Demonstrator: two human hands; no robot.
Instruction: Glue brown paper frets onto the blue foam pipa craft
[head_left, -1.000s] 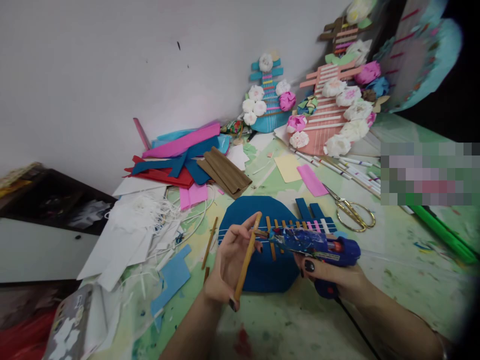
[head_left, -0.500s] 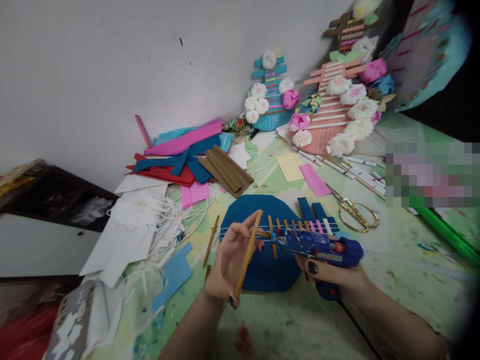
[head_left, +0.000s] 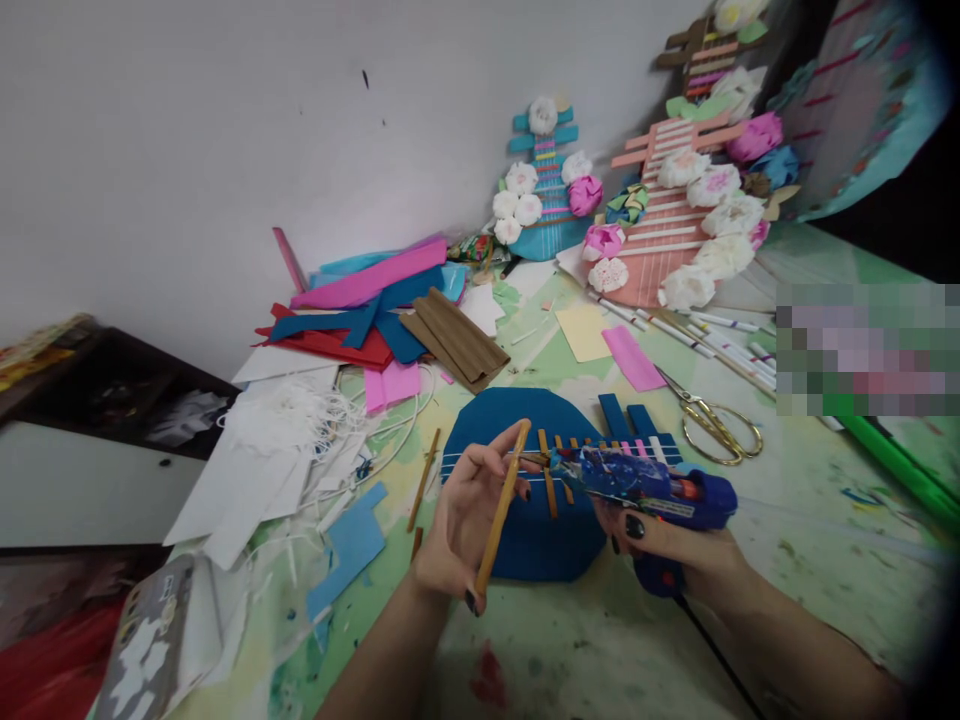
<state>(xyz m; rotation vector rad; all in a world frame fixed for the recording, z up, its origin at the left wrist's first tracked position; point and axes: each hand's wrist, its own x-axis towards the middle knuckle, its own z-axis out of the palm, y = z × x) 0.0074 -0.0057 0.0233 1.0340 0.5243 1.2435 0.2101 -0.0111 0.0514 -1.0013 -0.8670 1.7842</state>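
- The left hand is pinching a narrow brown stick endwise between thumb and index finger, its other fingers half-curling; the stick is slanting above a blue lute-shaped board;
- The right hand is wrapping closely around the handle of a blue hot-glue gun; the nozzle is pointing at the stick's upper part, though contact is staying unclear;
- The board is lying on the paint-stained table, bearing crosswise strips; gold-handled scissors are resting to its right.
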